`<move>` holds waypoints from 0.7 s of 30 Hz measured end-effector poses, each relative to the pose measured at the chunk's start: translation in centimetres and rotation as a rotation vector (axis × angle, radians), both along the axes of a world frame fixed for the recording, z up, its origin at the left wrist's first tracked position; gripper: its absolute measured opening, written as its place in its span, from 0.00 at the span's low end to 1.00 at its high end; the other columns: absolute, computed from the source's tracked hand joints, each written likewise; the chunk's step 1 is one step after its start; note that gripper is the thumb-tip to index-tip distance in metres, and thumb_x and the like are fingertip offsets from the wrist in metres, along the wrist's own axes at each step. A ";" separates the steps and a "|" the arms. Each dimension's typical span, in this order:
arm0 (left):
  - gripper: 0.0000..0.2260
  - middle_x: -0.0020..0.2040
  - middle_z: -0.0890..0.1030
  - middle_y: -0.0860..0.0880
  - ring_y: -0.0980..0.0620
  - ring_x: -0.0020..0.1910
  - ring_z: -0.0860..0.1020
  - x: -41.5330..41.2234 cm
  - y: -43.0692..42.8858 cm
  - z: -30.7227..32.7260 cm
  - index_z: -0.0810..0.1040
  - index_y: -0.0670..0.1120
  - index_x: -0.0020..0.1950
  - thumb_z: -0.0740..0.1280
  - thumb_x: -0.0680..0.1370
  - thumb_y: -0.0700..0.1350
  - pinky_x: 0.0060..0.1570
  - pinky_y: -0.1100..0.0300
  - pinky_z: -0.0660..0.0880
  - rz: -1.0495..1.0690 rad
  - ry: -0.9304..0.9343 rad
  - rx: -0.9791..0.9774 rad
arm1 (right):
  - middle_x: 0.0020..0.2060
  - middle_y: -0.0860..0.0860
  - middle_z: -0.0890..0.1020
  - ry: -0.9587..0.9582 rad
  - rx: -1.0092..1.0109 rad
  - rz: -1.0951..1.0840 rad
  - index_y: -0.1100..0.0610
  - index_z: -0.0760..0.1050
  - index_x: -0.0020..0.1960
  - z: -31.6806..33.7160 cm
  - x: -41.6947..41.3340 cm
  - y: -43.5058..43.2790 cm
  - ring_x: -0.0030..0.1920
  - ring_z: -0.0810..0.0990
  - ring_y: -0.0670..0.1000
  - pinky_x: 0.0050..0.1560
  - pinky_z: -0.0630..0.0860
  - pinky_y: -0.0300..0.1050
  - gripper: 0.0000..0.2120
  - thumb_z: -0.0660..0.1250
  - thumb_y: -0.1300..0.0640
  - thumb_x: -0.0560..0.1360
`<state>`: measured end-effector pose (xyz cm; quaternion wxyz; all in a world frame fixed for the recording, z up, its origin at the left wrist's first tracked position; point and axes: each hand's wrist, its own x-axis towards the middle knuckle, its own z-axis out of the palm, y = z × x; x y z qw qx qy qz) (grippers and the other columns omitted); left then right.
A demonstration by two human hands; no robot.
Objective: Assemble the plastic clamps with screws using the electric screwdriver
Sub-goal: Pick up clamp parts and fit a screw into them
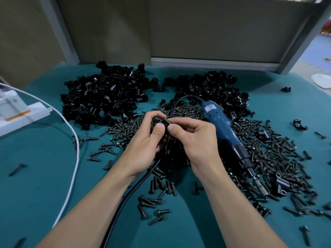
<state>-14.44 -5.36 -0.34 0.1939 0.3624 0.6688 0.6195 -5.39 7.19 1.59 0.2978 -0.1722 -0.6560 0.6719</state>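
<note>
An assembly workshop: heaps of black plastic clamps point(105, 97) fill the upper centre, dark metal screws point(265, 158) spread across a teal-covered desk point(44, 176), a blue corded electric screwdriver point(222, 126) lies centre right.

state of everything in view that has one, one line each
left hand: closed on a black plastic clamp
right hand: pinching a screw at the clamp
electric screwdriver: lying unheld on the screw pile
clamp piles: loose heaps on the green mat
</note>
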 end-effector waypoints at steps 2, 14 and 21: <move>0.17 0.36 0.73 0.56 0.53 0.33 0.69 -0.2 0.0 0.1 0.73 0.59 0.63 0.59 0.81 0.66 0.35 0.59 0.69 0.003 0.008 0.003 | 0.42 0.50 0.89 -0.006 -0.003 0.001 0.49 0.89 0.47 0.0 0.1 0.0 0.46 0.88 0.50 0.48 0.82 0.40 0.10 0.78 0.64 0.72; 0.15 0.29 0.71 0.53 0.58 0.25 0.66 -1.1 -0.9 -0.5 0.70 0.65 0.61 0.55 0.81 0.71 0.28 0.62 0.65 0.090 0.362 -0.207 | 0.33 0.45 0.86 -0.184 0.279 -0.109 0.47 0.86 0.45 0.8 1.1 0.7 0.29 0.80 0.42 0.35 0.76 0.34 0.07 0.72 0.57 0.79; 0.15 0.33 0.78 0.47 0.51 0.28 0.73 -0.8 -0.9 -0.6 0.69 0.64 0.61 0.55 0.82 0.71 0.29 0.54 0.71 0.011 0.413 -0.251 | 0.33 0.42 0.85 -0.213 0.408 0.018 0.47 0.87 0.44 1.1 1.4 0.8 0.34 0.82 0.41 0.37 0.76 0.32 0.07 0.75 0.58 0.77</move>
